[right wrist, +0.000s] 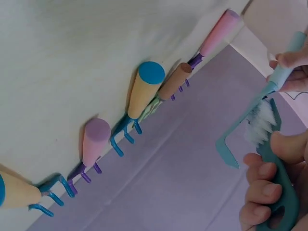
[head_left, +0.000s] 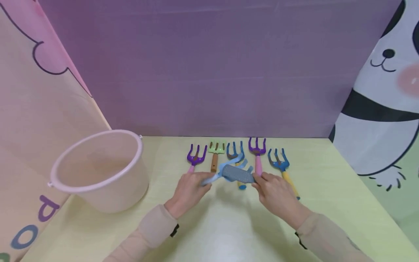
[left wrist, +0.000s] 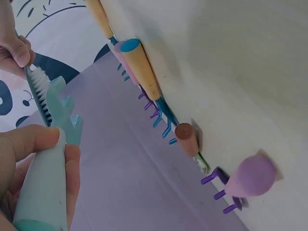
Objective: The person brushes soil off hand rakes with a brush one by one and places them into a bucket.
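My left hand grips the pale handle of a light blue hand rake, its curved tines pointing right in the head view. In my right hand is a teal scrubbing brush, held by its handle with the white bristles turned toward the rake's head. The bristles meet the rake near the base of its tines. Both tools are above the table, in front of a row of small hand rakes; the brush's back hides part of the rake's head in the head view.
Along the table's back lie a purple rake, a green rake, a blue rake, another purple rake and a blue one with a yellow handle. A pale pink bucket stands left. A purple backdrop rises behind.
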The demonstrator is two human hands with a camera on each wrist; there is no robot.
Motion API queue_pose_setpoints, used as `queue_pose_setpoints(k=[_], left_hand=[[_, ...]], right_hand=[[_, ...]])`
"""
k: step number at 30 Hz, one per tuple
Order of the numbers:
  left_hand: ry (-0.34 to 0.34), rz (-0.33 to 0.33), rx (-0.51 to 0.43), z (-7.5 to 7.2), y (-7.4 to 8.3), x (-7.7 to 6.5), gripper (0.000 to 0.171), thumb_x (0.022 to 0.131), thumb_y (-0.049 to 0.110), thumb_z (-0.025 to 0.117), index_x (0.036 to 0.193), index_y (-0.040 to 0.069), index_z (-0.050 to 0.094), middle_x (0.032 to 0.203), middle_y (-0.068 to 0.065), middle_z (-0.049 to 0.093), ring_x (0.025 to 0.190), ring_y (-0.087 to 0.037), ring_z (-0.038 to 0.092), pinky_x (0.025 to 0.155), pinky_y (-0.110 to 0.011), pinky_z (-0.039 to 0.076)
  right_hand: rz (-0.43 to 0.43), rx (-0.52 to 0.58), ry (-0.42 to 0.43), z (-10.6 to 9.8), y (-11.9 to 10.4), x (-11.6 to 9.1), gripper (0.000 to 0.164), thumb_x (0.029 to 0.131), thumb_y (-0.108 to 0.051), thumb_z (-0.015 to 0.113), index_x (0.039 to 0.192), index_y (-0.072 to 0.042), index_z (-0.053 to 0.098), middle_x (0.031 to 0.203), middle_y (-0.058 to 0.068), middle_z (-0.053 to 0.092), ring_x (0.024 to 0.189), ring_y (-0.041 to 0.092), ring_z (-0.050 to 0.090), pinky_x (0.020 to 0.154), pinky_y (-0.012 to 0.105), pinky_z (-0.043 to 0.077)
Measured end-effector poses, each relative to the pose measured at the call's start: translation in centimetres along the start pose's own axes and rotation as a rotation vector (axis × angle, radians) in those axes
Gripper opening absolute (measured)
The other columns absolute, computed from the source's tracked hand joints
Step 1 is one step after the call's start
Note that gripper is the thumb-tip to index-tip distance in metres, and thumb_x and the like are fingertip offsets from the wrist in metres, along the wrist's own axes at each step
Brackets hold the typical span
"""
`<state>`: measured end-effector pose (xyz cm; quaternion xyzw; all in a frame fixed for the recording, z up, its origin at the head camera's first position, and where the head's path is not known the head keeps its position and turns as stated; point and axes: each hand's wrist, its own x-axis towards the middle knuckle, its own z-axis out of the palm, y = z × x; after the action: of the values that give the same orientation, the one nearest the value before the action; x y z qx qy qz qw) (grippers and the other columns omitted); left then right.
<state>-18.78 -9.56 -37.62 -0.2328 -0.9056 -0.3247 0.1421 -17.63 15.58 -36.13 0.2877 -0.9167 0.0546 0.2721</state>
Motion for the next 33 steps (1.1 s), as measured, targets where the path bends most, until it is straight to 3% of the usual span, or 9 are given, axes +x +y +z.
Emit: queue_pose_setpoints(k=[6,9,14,17,23,27,28,33], left_hand=[[0.011,-0.001,0.079,-0.3,0.4,0.3,0.027,0.076,0.005,0.069,0.103,0.005,0.069,0.096,-0.009,0.071,0.050,-0.001,0.049,0.046,-0.012,0.039],[0.013,-0.007,0.090,-0.4,0.5,0.3,0.028,0.076,0.005,0.069,0.103,0.006,0.069,0.098,-0.009,0.070,0.054,-0.003,0.053,0.049,-0.011,0.041],[0.003,-0.012,0.073,-0.5,0.4,0.2,0.028,0.077,0.004,0.068,0.105,0.005,0.068,0.098,-0.010,0.070,0.051,-0.001,0.049,0.046,-0.011,0.040],[0.002,-0.015,0.057,-0.7,0.4,0.0,0.028,0.077,0.003,0.067,0.105,0.005,0.068,0.099,-0.010,0.070,0.049,0.000,0.046,0.045,-0.011,0.039],[-0.014,0.017,0.020,-0.3,0.4,-0.3,0.026,0.078,0.003,0.067,0.104,0.007,0.069,0.098,-0.007,0.070,0.046,0.003,0.045,0.047,-0.015,0.042],[-0.004,0.033,0.023,-0.1,0.5,-0.4,0.026,0.078,0.004,0.067,0.103,0.006,0.069,0.098,-0.007,0.070,0.044,0.004,0.042,0.047,-0.014,0.040],[-0.002,0.023,0.013,-0.1,0.5,-0.4,0.026,0.078,0.003,0.067,0.104,0.006,0.069,0.099,-0.008,0.070,0.042,0.003,0.040,0.042,-0.014,0.037],[0.012,-0.007,-0.023,-0.1,0.5,-0.5,0.027,0.078,0.002,0.066,0.104,0.007,0.069,0.101,-0.008,0.070,0.039,0.003,0.036,0.035,-0.013,0.034]], right_hand=[[0.062,0.066,-0.019,0.4,-0.1,0.1,0.027,0.080,-0.014,0.068,0.101,0.003,0.067,0.061,-0.001,0.048,0.051,0.007,0.031,0.045,0.018,0.031],[0.113,0.120,-0.053,0.3,-0.2,0.1,0.027,0.082,-0.014,0.067,0.103,0.003,0.067,0.063,-0.001,0.049,0.051,0.007,0.032,0.046,0.018,0.031],[0.173,0.188,-0.094,0.1,-0.3,0.1,0.025,0.084,-0.014,0.065,0.104,0.002,0.067,0.063,-0.003,0.048,0.050,0.006,0.032,0.045,0.018,0.030],[0.116,0.151,-0.039,-0.1,-0.1,-0.1,0.025,0.081,-0.012,0.068,0.102,0.003,0.068,0.061,-0.003,0.047,0.051,0.006,0.031,0.045,0.018,0.030],[-0.070,-0.040,0.159,0.4,0.4,-0.1,0.028,0.069,-0.010,0.074,0.093,0.002,0.071,0.057,-0.001,0.045,0.049,0.009,0.030,0.043,0.021,0.029],[-0.119,-0.093,0.170,0.8,0.4,0.0,0.030,0.068,-0.011,0.074,0.093,0.004,0.070,0.058,0.001,0.048,0.049,0.011,0.032,0.043,0.021,0.026],[-0.119,-0.101,0.167,0.9,0.3,0.0,0.031,0.068,-0.012,0.074,0.094,0.004,0.070,0.058,0.002,0.048,0.049,0.011,0.032,0.043,0.020,0.026],[-0.056,-0.071,0.094,0.5,0.0,0.0,0.029,0.072,-0.012,0.073,0.097,0.004,0.069,0.059,0.002,0.049,0.050,0.011,0.032,0.045,0.021,0.028]])
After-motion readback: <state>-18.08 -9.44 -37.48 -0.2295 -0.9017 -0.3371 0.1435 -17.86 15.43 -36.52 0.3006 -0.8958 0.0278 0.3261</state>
